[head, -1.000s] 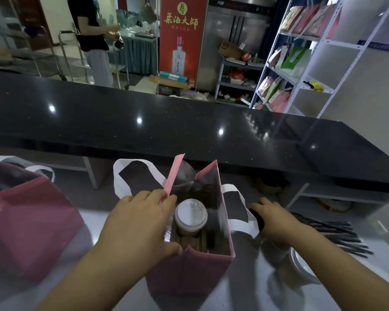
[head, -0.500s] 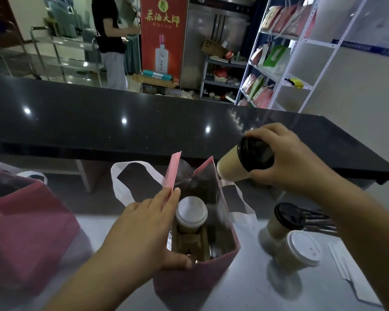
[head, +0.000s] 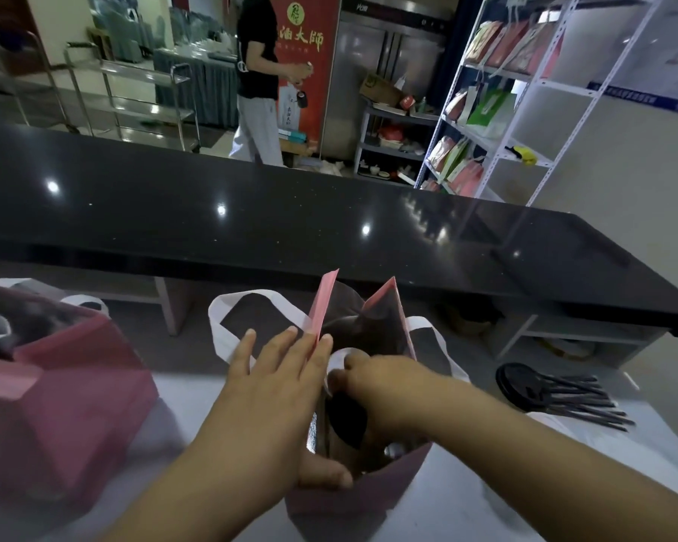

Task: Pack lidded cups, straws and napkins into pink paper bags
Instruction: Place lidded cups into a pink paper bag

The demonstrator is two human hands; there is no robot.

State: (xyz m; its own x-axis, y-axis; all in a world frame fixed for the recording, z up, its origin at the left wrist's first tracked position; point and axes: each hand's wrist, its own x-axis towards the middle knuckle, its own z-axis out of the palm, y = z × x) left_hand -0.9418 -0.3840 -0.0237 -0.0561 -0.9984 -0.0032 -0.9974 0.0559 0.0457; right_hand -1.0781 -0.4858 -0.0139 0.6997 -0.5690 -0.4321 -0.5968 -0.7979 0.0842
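Note:
A pink paper bag point(head: 353, 498) with white handles stands open on the white table in front of me. My left hand point(head: 275, 389) lies flat against its left wall, thumb hooked over the near rim, holding it open. My right hand point(head: 384, 389) reaches down inside the bag and grips a black-lidded cup point(head: 347, 418). Behind it, a white-lidded cup point(head: 339, 356) is partly hidden by my fingers. A black-lidded cup point(head: 515, 379) and a bunch of black straws point(head: 580, 400) lie at the right.
A second pink bag point(head: 55, 404) stands at the left. A long black counter point(head: 290, 221) runs across behind the table. A white shelf rack point(head: 525, 111) stands at the back right. A person in a black top point(head: 257, 72) stands beyond the counter.
My right hand has carried the black-lidded cup from above the bag's right side down into the bag. My left hand still holds the bag's left wall.

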